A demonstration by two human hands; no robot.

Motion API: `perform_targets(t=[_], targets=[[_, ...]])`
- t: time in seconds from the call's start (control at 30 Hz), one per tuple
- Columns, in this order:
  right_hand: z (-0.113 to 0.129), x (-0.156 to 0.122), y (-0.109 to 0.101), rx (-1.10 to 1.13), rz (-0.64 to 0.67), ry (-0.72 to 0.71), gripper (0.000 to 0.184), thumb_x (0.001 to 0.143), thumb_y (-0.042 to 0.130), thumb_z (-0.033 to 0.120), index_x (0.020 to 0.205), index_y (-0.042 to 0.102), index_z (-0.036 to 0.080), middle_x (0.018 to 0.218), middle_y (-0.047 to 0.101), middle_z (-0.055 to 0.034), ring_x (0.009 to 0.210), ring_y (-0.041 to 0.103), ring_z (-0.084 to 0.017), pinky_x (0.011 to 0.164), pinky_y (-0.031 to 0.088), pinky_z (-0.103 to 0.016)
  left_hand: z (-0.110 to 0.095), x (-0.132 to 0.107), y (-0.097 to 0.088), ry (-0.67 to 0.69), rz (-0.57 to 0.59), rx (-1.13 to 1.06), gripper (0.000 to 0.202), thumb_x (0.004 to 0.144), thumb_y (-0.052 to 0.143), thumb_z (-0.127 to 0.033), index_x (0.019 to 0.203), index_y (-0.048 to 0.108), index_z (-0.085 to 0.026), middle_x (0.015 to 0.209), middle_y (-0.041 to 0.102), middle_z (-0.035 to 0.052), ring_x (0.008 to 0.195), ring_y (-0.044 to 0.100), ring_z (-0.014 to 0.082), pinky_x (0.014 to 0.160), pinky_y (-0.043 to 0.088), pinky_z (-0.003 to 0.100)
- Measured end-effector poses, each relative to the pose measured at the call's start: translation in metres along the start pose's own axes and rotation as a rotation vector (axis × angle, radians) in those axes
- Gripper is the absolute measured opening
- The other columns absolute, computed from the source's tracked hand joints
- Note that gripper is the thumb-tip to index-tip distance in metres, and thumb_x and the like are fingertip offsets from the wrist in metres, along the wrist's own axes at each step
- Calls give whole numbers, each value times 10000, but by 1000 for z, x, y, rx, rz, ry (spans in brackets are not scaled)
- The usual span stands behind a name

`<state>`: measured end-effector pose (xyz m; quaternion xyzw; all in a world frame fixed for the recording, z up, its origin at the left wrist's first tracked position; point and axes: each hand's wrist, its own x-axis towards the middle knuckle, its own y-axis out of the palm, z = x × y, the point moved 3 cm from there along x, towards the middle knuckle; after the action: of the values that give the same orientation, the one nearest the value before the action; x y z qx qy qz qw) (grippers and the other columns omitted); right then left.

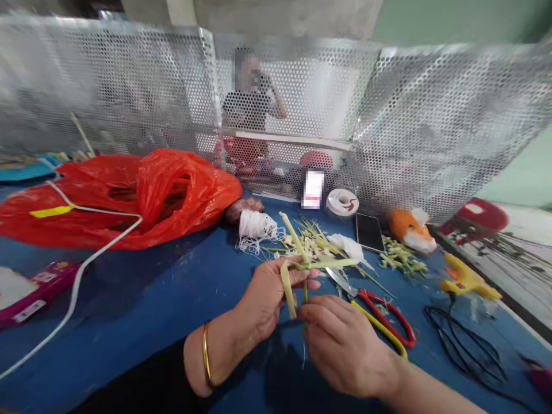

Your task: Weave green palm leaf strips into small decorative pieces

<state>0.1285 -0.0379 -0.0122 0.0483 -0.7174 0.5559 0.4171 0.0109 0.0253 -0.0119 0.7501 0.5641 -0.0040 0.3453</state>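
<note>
Right hand pinches strips pointing forward and rightward

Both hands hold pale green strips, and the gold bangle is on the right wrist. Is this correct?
Not quite: the head view shows the gold bangle on the left wrist. The left hand and right hand do hold pale green strips.

Close head view, forward-down over blue table

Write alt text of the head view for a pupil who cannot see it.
A person's left hand and right hand hold pale green strips above a blue table. Scissors lie to the right; beyond are trimmings, white thread and a red bag.
</note>
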Motion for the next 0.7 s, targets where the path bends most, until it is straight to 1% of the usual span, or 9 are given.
perform_targets(t=[0.1,0.2,0.27,0.33,0.37,0.43,0.53,0.6,0.7], targets=[[2,1,-3,-69,72,-86,234,866,457,90,696,609,144,792,670,-93,747,615,-208,705,484,-344,0,4,-2,44,24,30,218,795,668,-65,1006,630,-104,769,731,56,585,657,87,383,369,118],[-4,2,-20,32,-19,4,265,947,426,257,816,623,138,933,672,-126,841,624,-232,753,477,-380,0,5,-2,99,58,109,253,767,701,-114,1010,634,-105,741,726,49,530,615,81,382,382,136],[-16,2,-34,152,-158,240,326,984,357,321,888,618,151,994,649,-123,910,611,-231,787,466,-379,1,4,-1,105,95,188,252,740,713,-141,979,641,-104,732,727,57,513,605,94,366,379,152],[-35,0,-43,230,-265,591,257,978,405,297,898,619,181,956,635,-83,910,597,-208,790,456,-347,5,3,1,74,134,255,224,716,700,-145,932,648,-111,723,729,63,516,618,113,362,384,167],[-43,-1,-44,265,-263,746,208,954,470,308,888,628,191,928,635,-68,889,591,-202,768,451,-330,7,2,2,53,153,280,213,705,689,-143,913,652,-117,714,728,61,518,624,121,364,387,172],[-56,-2,-37,473,-121,967,200,900,558,367,858,650,194,850,640,-46,800,579,-188,708,444,-309,11,2,4,12,206,324,203,685,672,-145,886,661,-128,696,720,50,510,625,126,366,389,179],[-62,-4,-23,856,22,1136,288,829,629,420,672,600,180,661,586,-4,631,515,-142,620,416,-278,18,2,5,-32,322,411,189,672,676,-170,856,681,-125,707,713,47,512,620,121,374,391,182],[-62,-6,-18,944,-33,1188,339,789,668,421,585,544,180,571,517,24,565,457,-117,582,387,-265,21,1,5,-49,366,454,184,680,688,-192,851,692,-124,714,712,46,515,618,115,379,391,180],[-62,-7,-16,859,-168,1197,354,758,689,408,547,512,186,538,458,42,549,413,-108,563,356,-257,22,1,4,-62,377,476,171,695,699,-212,844,697,-128,716,714,44,512,612,105,380,378,174]])
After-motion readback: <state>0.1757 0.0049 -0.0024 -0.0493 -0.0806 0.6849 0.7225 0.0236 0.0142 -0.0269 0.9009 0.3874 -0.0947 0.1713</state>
